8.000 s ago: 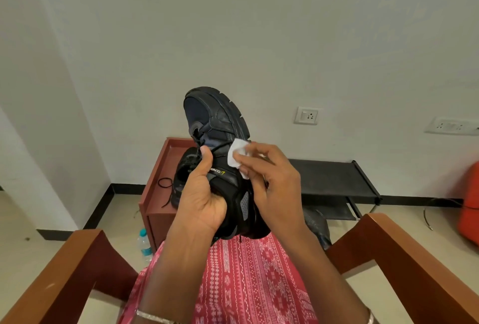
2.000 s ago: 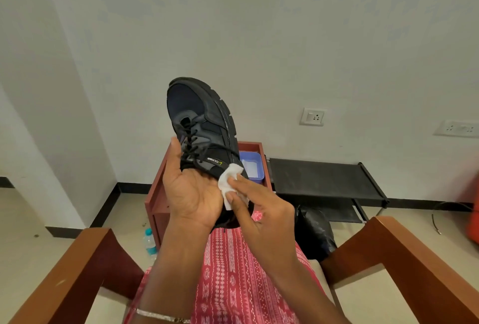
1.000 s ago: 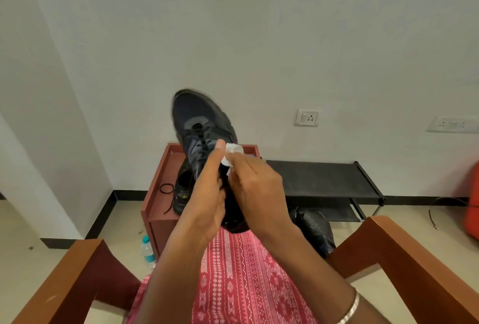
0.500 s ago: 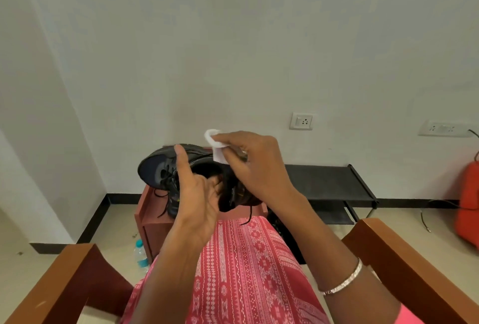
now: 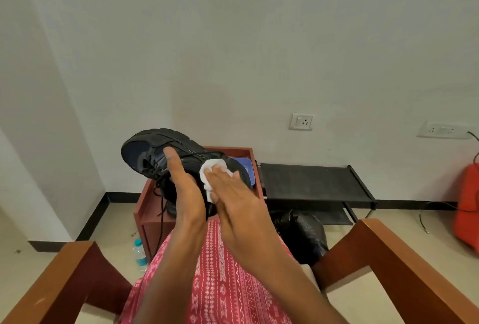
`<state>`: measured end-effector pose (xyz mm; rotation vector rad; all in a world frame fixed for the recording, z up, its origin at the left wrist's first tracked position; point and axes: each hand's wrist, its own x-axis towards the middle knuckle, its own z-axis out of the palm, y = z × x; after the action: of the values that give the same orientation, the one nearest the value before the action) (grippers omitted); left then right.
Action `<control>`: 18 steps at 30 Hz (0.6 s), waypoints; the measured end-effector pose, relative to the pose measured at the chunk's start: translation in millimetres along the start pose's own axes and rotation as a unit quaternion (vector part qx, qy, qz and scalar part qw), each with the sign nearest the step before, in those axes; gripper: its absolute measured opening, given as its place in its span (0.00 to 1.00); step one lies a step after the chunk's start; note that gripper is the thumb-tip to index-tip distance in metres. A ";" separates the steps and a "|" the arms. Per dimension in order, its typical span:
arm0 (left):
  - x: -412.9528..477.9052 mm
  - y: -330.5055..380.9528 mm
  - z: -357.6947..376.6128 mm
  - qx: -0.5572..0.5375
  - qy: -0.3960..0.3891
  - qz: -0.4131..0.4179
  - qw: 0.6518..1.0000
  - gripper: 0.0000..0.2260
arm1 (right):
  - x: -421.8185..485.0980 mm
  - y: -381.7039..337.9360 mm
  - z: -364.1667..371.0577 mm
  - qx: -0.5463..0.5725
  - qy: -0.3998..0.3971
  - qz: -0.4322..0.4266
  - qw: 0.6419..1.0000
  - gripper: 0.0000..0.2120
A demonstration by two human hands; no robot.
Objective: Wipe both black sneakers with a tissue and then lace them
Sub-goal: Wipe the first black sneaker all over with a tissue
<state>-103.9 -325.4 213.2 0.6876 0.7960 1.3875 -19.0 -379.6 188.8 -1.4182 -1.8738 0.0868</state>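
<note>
Hidden areas: the heel end of the black sneaker (image 5: 155, 147) is covered by both hands. The left-hand fingers lie behind the shoe and are out of sight, and so is the right thumb. The top of the red-brown side table (image 5: 145, 209) is mostly blocked by the shoe. Both forearms are cut off at the lower frame edge.

Left hand (image 5: 186, 194): it grips the sneaker from below, with the thumb stretched up along the laced upper.

Right hand (image 5: 233, 194): the fingers are nearly straight and close together, laid flat on the white tissue (image 5: 210, 168). They press the tissue against the side of the shoe near its collar. It cannot be determined whether the thumb also pinches the tissue.

Sneaker position: it is held in the air above the lap, in front of the side table, with the toe pointing left and the sole turned up and away. The toe panel is dark blue mesh and the remainder is black. A loose lace (image 5: 161, 209) hangs down from the eyelets.
</note>
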 end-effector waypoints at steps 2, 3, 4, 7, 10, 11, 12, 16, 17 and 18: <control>-4.1 -2.1 5.3 0.007 -0.004 0.011 1.000 0.36 | 14.9 4.7 -3.6 0.019 -0.007 0.009 1.000 0.22; -5.2 -3.2 7.3 0.017 -0.005 0.014 1.000 0.36 | 21.1 7.1 -5.6 0.030 -0.009 0.017 0.999 0.21; -5.6 -5.1 8.2 0.033 -0.016 0.015 0.999 0.38 | 25.9 9.6 -7.2 0.036 -0.010 0.024 0.999 0.20; -7.5 -7.1 7.0 0.045 -0.031 0.021 0.998 0.41 | 26.1 10.7 -10.0 0.037 -0.009 0.027 0.999 0.20; -4.3 -3.8 3.7 0.025 -0.020 0.015 0.999 0.37 | 6.4 0.5 -13.0 0.054 0.003 0.015 0.998 0.20; -3.4 -1.7 1.9 0.013 -0.010 0.008 1.000 0.38 | -3.1 -3.1 -12.3 0.059 0.007 0.006 0.998 0.21; -2.5 1.0 0.8 0.000 -0.001 0.000 1.000 0.39 | -12.9 -6.2 -10.2 0.054 0.010 -0.005 0.998 0.21; 5.0 0.5 -4.6 -0.024 0.023 -0.014 0.999 0.37 | -24.0 -6.2 0.1 0.016 0.016 -0.018 1.000 0.22; 5.1 -0.4 -4.4 -0.019 0.025 -0.012 0.999 0.37 | -18.0 -4.7 0.8 0.020 0.013 -0.014 1.000 0.22; 5.0 -1.4 -3.9 -0.007 0.021 -0.009 1.000 0.37 | -9.6 -3.6 0.7 0.029 0.010 -0.006 1.000 0.22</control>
<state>-106.3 -320.6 209.4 0.6410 0.8218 1.3947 -21.5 -388.8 185.0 -1.3641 -1.8484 0.1190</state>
